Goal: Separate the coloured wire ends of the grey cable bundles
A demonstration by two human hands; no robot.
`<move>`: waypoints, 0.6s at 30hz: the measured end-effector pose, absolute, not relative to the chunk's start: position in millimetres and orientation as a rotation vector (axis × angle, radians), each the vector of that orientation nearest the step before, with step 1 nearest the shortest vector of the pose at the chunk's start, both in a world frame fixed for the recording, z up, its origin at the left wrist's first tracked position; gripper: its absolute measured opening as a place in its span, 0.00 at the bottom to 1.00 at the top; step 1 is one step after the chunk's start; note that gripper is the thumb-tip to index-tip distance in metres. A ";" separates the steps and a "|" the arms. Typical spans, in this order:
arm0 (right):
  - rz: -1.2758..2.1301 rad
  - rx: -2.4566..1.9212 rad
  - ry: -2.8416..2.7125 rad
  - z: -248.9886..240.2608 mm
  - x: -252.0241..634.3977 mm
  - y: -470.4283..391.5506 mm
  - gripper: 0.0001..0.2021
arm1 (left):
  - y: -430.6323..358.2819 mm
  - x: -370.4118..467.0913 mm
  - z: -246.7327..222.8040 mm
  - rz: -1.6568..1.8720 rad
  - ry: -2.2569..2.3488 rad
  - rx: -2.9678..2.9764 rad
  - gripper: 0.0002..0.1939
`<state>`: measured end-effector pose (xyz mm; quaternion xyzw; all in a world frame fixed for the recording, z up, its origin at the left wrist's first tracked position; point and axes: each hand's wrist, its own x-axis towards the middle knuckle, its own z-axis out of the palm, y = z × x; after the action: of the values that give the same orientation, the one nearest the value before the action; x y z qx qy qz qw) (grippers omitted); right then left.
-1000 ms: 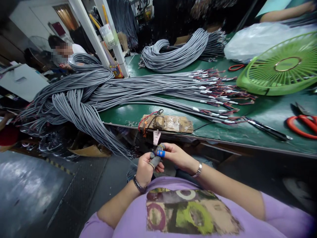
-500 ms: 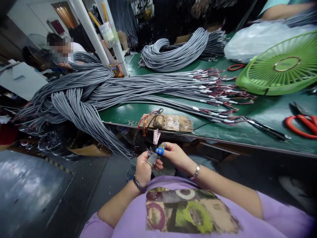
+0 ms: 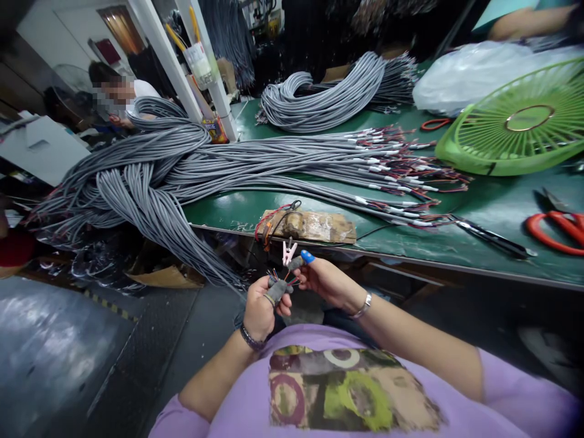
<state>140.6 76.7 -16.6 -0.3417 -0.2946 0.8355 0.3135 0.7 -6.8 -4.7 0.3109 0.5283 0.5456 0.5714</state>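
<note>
The left hand [image 3: 261, 309] is curled in a pinch, the right hand [image 3: 326, 281] just beside it, forearms [image 3: 420, 340] converging.

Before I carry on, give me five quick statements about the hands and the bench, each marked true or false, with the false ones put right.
1. The left hand holds thin coloured wires. True.
2. The blue finger cover is on the left hand. False: it is on the right hand.
3. The wooden block lies near the front edge of the green bench. True.
4. The green fan stands to the left of the long grey cables. False: it is to their right.
5. The scissors have red-orange handles. True.
</note>
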 end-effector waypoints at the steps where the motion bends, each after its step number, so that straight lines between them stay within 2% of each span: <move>1: 2.253 -0.891 -0.750 -16.5 139.2 80.6 0.20 | -5.8 0.7 -3.7 1.263 1.233 0.733 0.14; 4: 2.307 -0.820 -0.759 -15.8 132.6 90.5 0.22 | -1.3 1.3 -2.4 1.231 1.217 0.746 0.15; 9: 2.083 -0.745 -0.910 -16.2 121.8 96.0 0.23 | 7.9 0.9 -2.6 1.212 1.174 0.740 0.14; 11: 2.099 -0.719 -0.879 -16.0 119.6 95.6 0.24 | 10.8 0.7 -2.9 1.204 1.171 0.731 0.14; 18: 2.135 -0.708 -0.714 -10.9 115.9 95.1 0.21 | 18.7 2.1 -4.3 1.176 1.200 0.725 0.14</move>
<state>115.9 95.1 -10.9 -0.2775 -0.2798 0.8365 0.3808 2.1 18.7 -4.3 0.3140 0.5197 0.5094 0.6098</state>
